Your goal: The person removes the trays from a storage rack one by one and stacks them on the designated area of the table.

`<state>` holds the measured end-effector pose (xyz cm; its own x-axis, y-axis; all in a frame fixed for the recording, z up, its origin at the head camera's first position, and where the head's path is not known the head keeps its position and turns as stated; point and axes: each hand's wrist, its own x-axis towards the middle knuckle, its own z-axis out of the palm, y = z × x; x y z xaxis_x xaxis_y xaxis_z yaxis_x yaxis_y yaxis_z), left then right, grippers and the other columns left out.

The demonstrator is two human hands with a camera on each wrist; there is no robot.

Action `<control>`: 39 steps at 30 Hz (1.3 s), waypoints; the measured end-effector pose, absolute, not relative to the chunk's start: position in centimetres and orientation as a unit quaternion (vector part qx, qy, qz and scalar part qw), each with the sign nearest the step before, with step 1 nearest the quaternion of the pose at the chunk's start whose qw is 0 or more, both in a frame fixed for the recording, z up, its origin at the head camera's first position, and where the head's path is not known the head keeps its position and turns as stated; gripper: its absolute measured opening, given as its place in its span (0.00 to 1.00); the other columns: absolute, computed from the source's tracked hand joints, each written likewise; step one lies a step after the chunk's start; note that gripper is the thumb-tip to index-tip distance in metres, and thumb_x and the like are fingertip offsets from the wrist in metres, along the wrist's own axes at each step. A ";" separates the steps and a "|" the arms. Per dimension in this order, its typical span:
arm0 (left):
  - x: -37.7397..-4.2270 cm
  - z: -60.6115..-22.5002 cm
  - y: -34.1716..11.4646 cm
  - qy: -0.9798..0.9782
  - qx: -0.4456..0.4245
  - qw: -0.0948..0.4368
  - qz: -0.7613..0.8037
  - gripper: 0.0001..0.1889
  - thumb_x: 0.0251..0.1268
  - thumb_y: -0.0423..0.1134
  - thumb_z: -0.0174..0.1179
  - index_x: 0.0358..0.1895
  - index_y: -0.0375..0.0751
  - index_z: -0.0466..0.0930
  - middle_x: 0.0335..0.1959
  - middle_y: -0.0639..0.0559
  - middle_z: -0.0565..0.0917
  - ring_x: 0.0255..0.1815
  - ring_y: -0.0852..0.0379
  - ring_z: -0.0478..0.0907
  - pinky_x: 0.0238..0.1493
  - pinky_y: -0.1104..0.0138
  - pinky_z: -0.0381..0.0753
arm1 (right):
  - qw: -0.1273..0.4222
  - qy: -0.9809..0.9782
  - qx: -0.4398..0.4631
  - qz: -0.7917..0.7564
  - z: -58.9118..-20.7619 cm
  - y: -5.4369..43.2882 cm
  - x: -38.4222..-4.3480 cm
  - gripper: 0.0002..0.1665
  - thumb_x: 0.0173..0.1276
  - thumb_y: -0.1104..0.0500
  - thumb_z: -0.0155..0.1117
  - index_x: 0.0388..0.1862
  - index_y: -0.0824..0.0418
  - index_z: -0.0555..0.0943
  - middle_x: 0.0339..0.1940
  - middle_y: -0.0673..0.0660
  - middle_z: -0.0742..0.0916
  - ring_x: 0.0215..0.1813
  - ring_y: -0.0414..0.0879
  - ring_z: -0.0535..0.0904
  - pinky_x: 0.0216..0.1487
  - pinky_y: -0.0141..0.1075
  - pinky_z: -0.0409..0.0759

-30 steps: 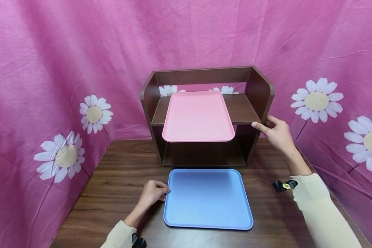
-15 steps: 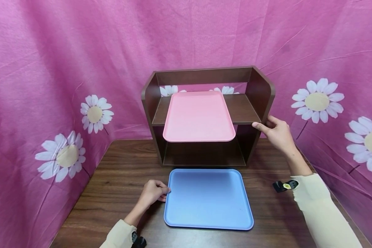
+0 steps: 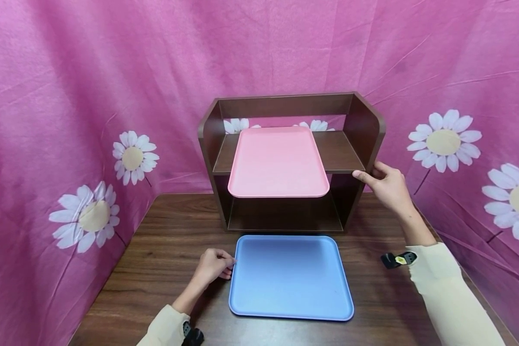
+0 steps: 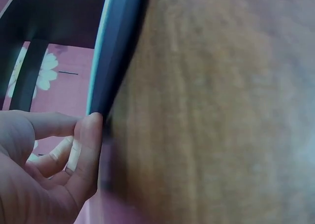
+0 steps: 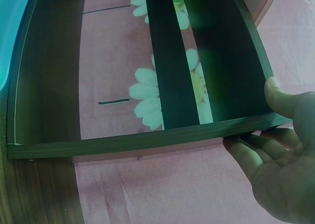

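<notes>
A blue tray (image 3: 291, 278) lies in front of a dark brown two-tier shelf (image 3: 283, 105). My left hand (image 3: 215, 265) is at the tray's left rim, thumb and forefinger brought together there; in the left wrist view the thumb tip meets the end of the tray's edge (image 4: 114, 42). With my right hand (image 3: 387, 189) I grip the shelf's right side panel by its front edge, thumb in front and fingers behind, level with the middle board. A pink tray (image 3: 278, 163) sits on that board, its front part jutting out over the lower compartment.
Everything stands on a brown wood-grain table (image 3: 164, 240). A pink curtain with white daisies (image 3: 131, 157) hangs behind and at both sides. The shelf's lower compartment (image 3: 285, 214) opens toward me, just behind the blue tray.
My left fingertips have drawn slightly left and away from me, overlapping the blue tray's rim less than before. My right hand keeps its grip; both trays and the shelf stay put.
</notes>
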<state>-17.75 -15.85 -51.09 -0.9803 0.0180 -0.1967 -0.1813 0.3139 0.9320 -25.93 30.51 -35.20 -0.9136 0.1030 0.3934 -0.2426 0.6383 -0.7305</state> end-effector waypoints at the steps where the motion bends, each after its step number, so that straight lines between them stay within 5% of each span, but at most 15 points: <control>1: -17.8 -51.0 -15.9 0.805 -0.050 0.082 0.586 0.06 0.66 0.25 0.63 0.36 0.23 0.86 0.23 0.46 0.84 0.19 0.59 0.81 0.24 0.64 0.89 | 0.204 -0.882 0.039 0.423 -35.2 30.5 -25.9 0.27 0.72 0.42 0.74 0.54 0.62 0.85 0.28 0.28 0.84 0.32 0.31 0.76 0.29 0.26 0.74; 13: -18.5 -47.4 -14.5 0.765 -0.030 0.072 0.639 0.10 0.75 0.23 0.53 0.49 0.17 0.80 0.30 0.37 0.87 0.23 0.58 0.83 0.30 0.63 0.91 | 0.196 -0.879 0.039 0.432 -35.3 30.6 -26.3 0.28 0.72 0.42 0.74 0.59 0.62 0.85 0.31 0.27 0.85 0.34 0.29 0.77 0.32 0.23 0.75; 22: -18.9 -44.2 -12.9 0.723 0.011 0.058 0.688 0.13 0.74 0.26 0.55 0.53 0.19 0.81 0.36 0.39 0.90 0.32 0.53 0.89 0.39 0.63 0.93 | 0.192 -0.883 0.031 0.428 -35.4 30.6 -26.4 0.30 0.72 0.41 0.73 0.61 0.61 0.84 0.40 0.41 0.91 0.36 0.28 0.78 0.35 0.20 0.76; 34: -18.7 -40.4 -10.0 0.640 0.074 0.061 0.762 0.17 0.77 0.29 0.55 0.62 0.20 0.74 0.51 0.27 0.88 0.45 0.50 0.93 0.56 0.58 0.91 | 0.190 -0.880 0.027 0.435 -35.5 30.7 -26.3 0.30 0.72 0.42 0.74 0.63 0.60 0.84 0.34 0.24 0.84 0.38 0.26 0.77 0.36 0.19 0.74; 39: -18.9 -39.3 -9.0 0.599 0.083 0.059 0.795 0.17 0.76 0.29 0.56 0.62 0.24 0.74 0.51 0.32 0.89 0.52 0.43 0.91 0.61 0.54 0.89 | 0.190 -0.880 0.025 0.435 -35.6 30.8 -26.2 0.30 0.72 0.41 0.73 0.63 0.59 0.84 0.34 0.24 0.84 0.38 0.27 0.77 0.37 0.19 0.74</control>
<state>-18.90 -9.03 -39.28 -0.9794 0.1926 0.0605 0.0050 -0.2765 0.9610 -26.24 30.75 -35.61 -0.9268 0.1213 0.3554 -0.2088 0.6202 -0.7562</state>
